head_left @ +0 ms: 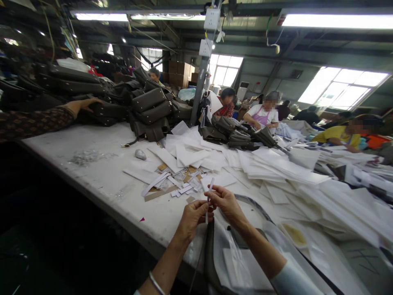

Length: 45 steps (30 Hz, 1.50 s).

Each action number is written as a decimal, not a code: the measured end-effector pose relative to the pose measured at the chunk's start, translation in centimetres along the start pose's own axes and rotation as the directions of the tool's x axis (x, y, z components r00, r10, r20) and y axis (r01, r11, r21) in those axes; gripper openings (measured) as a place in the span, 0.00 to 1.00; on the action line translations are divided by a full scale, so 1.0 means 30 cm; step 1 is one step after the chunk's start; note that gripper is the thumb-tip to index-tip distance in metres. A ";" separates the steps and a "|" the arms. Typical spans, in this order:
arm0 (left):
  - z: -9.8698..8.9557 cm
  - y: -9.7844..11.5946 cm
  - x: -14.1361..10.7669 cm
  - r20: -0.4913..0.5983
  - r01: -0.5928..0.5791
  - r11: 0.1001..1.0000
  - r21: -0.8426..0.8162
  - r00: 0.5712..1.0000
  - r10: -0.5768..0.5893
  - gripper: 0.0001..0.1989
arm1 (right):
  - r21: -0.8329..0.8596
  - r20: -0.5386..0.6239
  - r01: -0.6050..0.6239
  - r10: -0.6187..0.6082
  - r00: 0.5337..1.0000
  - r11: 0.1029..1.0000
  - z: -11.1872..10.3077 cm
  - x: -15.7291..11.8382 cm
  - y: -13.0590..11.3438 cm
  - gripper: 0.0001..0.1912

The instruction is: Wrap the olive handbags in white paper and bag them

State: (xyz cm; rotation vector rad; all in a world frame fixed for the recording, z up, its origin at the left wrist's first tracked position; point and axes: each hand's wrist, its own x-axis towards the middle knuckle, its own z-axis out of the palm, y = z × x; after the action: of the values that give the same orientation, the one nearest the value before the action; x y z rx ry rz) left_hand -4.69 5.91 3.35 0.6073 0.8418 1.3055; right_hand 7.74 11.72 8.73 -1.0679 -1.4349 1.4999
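Note:
Both of my hands meet over the table, pinching a narrow white strip [211, 186] that stands nearly upright. My left hand [196, 215] is closed on its lower part. Higher up, the fingers of my right hand [225, 203] are closed on the same strip. Right below my hands lies a dark bag [209, 254] with clear plastic wrap and a white sheet [245, 268] on it. A strap [254, 207] curves behind my right wrist. Just beyond my hands is a scatter of small white and brown paper pieces [186, 186].
White foam sheets [276, 164] pile across the right side of the table [101, 180]. Dark bags [150, 106] are heaped at the back left, where another person's hand [82, 105] rests. A metal post [201, 86] rises behind. Several people sit farther back. A shallow dish [293, 234] lies right.

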 end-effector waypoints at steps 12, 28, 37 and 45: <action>-0.022 0.012 -0.016 0.028 -0.033 0.999 0.021 0.999 0.032 0.20 | -0.106 0.080 0.051 -0.042 0.996 0.993 0.007 -0.030 -0.007 0.25; -0.037 0.014 -0.009 -0.012 -0.151 0.944 0.292 0.987 0.162 0.22 | -0.226 0.079 0.101 -0.085 0.993 0.969 0.006 -0.023 0.021 0.11; -0.026 0.002 -0.010 0.093 -0.138 0.937 0.322 0.989 0.114 0.23 | -0.148 -0.047 0.106 -0.114 0.992 0.983 0.009 -0.023 0.040 0.10; -0.024 0.046 -0.038 -0.129 -0.148 0.868 0.474 0.964 0.234 0.20 | 0.078 0.206 0.107 -0.121 0.971 0.991 0.052 -0.067 -0.014 0.11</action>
State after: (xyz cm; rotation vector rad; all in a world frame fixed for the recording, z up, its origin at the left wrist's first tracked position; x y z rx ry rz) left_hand -6.12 5.00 4.24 0.9781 1.2911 1.3608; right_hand 6.95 9.33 9.27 -0.7911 -1.5515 1.6030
